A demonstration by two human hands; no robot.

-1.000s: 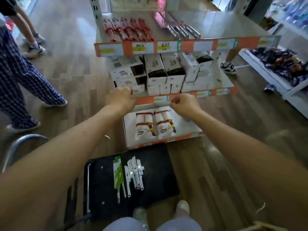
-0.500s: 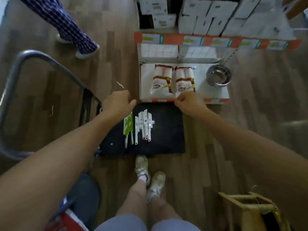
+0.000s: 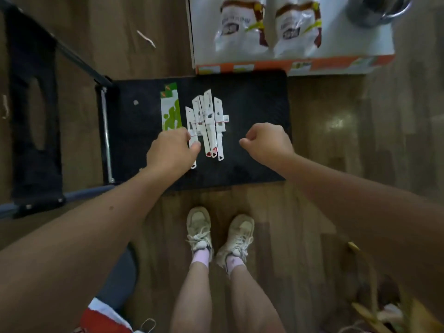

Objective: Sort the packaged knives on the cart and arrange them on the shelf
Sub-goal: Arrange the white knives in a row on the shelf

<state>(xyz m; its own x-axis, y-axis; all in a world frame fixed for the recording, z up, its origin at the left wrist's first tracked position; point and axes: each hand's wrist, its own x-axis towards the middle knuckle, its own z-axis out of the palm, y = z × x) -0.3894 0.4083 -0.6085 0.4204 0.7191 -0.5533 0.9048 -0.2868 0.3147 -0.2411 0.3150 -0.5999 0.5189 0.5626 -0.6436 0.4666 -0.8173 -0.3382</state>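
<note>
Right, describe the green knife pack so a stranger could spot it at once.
Find the black cart deck by the low shelf. A row of knife packs lies on it. Take the leftmost, the green pack: its neighbours are mostly white.

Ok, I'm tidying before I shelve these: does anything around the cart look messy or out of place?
The white packaged knives on the cart lie in a staggered, overlapping bunch, tips uneven, one tag jutting sideways, beside the single green-packaged knife. A pale scrap lies on the wood floor beyond the cart.
</note>
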